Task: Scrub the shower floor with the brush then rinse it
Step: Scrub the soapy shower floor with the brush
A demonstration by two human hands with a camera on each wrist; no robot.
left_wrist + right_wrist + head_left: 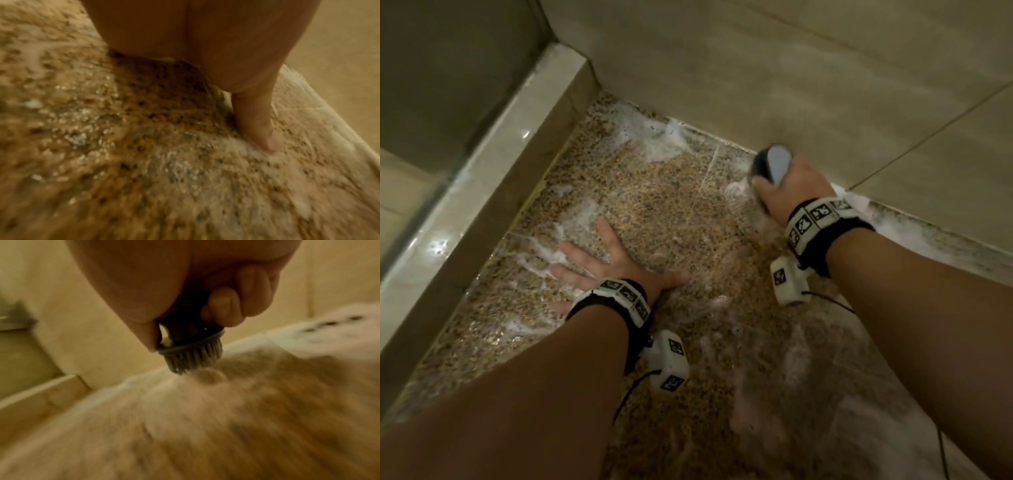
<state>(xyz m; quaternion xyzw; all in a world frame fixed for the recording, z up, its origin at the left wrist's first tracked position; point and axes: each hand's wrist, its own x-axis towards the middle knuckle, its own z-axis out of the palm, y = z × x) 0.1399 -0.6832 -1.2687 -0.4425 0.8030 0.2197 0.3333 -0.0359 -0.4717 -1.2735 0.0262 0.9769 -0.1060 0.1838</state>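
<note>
The shower floor (654, 202) is speckled brown stone, wet and streaked with white foam. My right hand (791, 185) grips a dark scrub brush with a pale grey top (774, 162) at the far right, close to the wall's foot. In the right wrist view the brush (191, 347) is tilted, its grey bristles (195, 360) touching the foamy floor (205, 418). My left hand (613, 260) lies flat on the floor with fingers spread, left of centre. The left wrist view shows its thumb (257, 123) pressed on the wet floor (144, 146).
Beige tiled walls (791, 68) close the far side and the right. A raised pale curb (493, 178) with a glass panel (421, 102) runs along the left. Foam (928, 236) lines the floor's edge along the right wall. Wrist camera cables trail near both forearms.
</note>
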